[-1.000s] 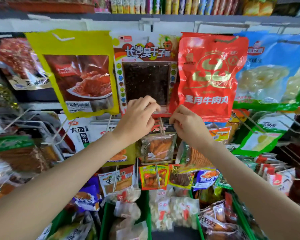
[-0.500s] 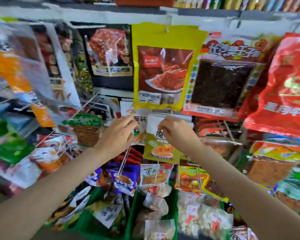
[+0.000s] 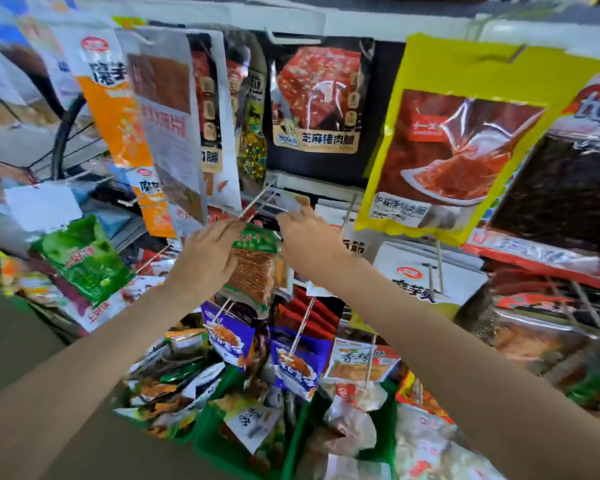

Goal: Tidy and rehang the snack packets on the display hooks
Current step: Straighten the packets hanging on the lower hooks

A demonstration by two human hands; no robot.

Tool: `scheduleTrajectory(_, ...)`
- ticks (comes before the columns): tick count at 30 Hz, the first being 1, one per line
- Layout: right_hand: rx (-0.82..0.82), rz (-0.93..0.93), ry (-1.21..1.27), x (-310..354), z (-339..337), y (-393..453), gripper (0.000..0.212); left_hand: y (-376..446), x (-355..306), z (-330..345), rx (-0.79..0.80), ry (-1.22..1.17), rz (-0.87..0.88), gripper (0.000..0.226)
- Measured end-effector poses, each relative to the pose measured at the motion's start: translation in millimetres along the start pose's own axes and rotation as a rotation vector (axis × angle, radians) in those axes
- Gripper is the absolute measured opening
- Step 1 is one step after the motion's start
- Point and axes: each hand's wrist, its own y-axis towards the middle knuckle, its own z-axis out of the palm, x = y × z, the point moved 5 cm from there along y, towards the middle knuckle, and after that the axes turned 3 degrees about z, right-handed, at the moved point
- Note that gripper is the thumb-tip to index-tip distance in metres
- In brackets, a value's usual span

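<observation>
Green-topped snack packet hanging mid-display between 2 hands, left hand in a curled grip on its left edge, right hand pinching near the wire hook above, yellow packet upper right

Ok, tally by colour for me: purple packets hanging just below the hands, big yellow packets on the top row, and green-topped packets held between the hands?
Purple packets: 2
Big yellow packet: 1
Green-topped packet: 1
Total: 4
</observation>
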Motion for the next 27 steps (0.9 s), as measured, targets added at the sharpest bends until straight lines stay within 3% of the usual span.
scheduleTrajectory(5, 0.240, 0.201, 0.252, 18.4, 39.3, 48.9, 0.048, 3.5, 21.1, 10.2, 0.075, -0.060, 0.099, 0.050)
scheduleTrajectory(10, 0.178, 0.443, 0.434, 21.1, 54.1, 49.4, 0.022, 0.4, 33.4, 3.9, 0.075, -0.173, 0.187, 0.054)
scheduleTrajectory(17, 0.076, 0.411, 0.403, 38.7, 29.9, 37.9, 0.024, -0.7, 23.9, -3.7, 0.008, -0.114, 0.359, 0.043)
scheduleTrajectory(23, 0.061, 0.383, 0.202, 49.4, 20.0, 31.6, 0.028, -1.6, 34.0, 1.2, 0.109, -0.080, 0.290, 0.054)
scheduleTrajectory(27, 0.051, 0.294, 0.280, 56.1, 22.4, 29.2, 0.026, -12.0, 36.0, -9.1, 0.088, -0.164, 0.220, 0.049)
